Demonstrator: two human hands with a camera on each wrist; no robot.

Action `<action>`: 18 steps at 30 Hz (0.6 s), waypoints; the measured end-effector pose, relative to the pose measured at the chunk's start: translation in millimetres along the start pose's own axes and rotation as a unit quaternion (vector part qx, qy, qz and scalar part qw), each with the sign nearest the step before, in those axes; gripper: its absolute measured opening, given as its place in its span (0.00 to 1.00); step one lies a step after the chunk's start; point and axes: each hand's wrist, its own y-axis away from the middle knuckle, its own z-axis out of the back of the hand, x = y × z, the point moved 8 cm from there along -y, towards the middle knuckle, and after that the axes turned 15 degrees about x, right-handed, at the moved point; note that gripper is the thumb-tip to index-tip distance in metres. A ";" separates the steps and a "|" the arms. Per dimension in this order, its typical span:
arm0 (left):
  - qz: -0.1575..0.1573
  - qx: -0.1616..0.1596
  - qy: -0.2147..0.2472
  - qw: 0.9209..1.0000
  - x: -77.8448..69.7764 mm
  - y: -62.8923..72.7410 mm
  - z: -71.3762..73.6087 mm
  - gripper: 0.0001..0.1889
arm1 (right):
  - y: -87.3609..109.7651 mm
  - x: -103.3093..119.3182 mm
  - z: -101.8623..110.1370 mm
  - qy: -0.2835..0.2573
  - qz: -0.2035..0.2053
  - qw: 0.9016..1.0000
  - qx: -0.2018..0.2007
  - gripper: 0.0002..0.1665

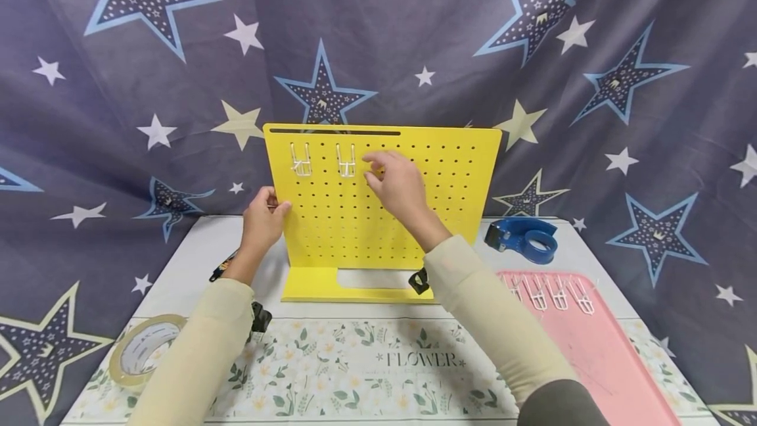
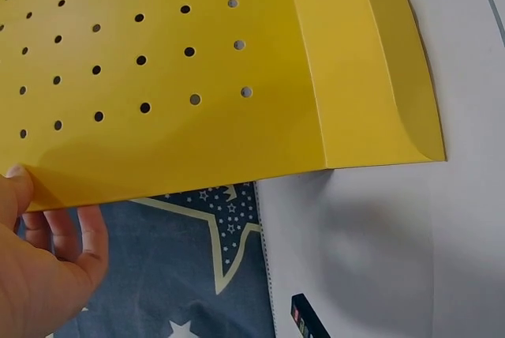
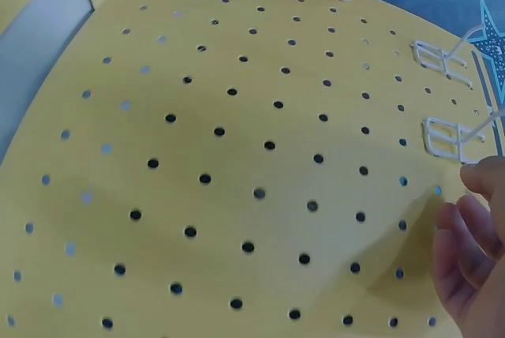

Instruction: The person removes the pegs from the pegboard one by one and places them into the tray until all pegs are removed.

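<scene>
A yellow pegboard (image 1: 378,235) stands upright on its folded base. My left hand (image 1: 265,219) grips its left edge, thumb on the front; in the left wrist view the fingers (image 2: 93,243) go behind the board. Two white wire hooks hang near the top: one hook (image 1: 301,162) at the upper left, another hook (image 1: 345,162) to its right. My right hand (image 1: 401,186) is just right of the second hook, fingers loosely bent with nothing visible between them. In the right wrist view its thumb is close beside that hook (image 3: 454,139); whether they touch I cannot tell.
A pink tray (image 1: 597,360) at the right holds several white hooks (image 1: 558,293). Behind it lies a blue tape dispenser (image 1: 526,238). A tape roll (image 1: 133,367) is at the front left. A flower-print mat (image 1: 355,373) covers the table front; a star-patterned curtain (image 1: 367,31) hangs behind.
</scene>
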 end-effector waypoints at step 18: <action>0.003 0.006 0.002 1.000 2.4 0.4 -0.2 0.14 | -10.6 26.1 -15.6 0.046 0.002 0.998 -0.031 0.10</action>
